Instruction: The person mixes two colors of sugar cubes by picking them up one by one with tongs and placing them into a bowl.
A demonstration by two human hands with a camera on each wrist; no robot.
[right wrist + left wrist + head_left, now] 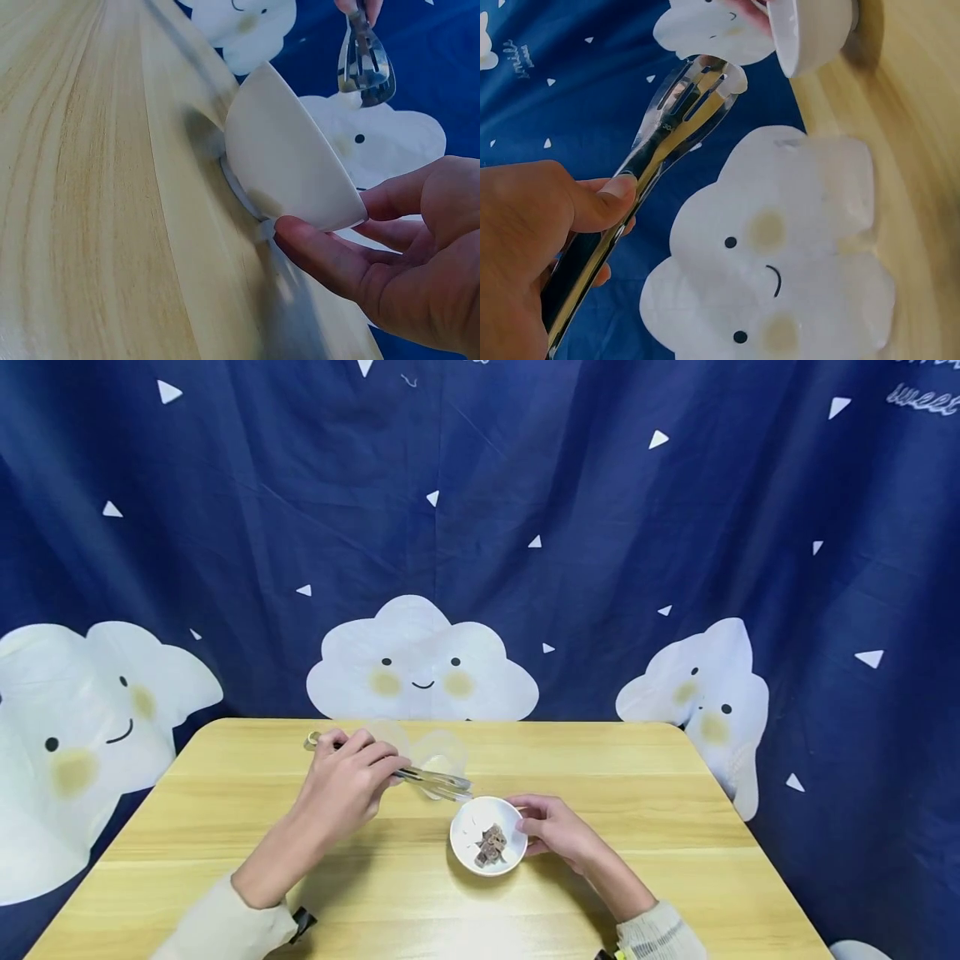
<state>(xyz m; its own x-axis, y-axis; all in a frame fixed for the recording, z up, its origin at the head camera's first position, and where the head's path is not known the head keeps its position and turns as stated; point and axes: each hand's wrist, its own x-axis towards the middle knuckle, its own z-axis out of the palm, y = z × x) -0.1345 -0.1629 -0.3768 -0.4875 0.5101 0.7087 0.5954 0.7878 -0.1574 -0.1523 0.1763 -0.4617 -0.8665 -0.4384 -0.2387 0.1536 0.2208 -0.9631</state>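
My left hand (348, 777) grips metal tongs (438, 781), whose slotted ends point toward the bowl. In the left wrist view, a small whitish piece (736, 79) shows at the tips of the tongs. A white bowl (463, 860) stands on the table just beyond those tips, apart from them. Brown chunks (491, 843) lie inside it, with what look like pale bits beside them. My right hand (558, 831) holds the bowl at its right side, thumb and fingers against the wall and rim (330, 161).
Two pale, see-through rounded dish-like shapes (448, 747) are at the table's back, partly behind the tongs. The wooden table (637, 777) ends at a dark blue curtain (480, 552) printed with clouds.
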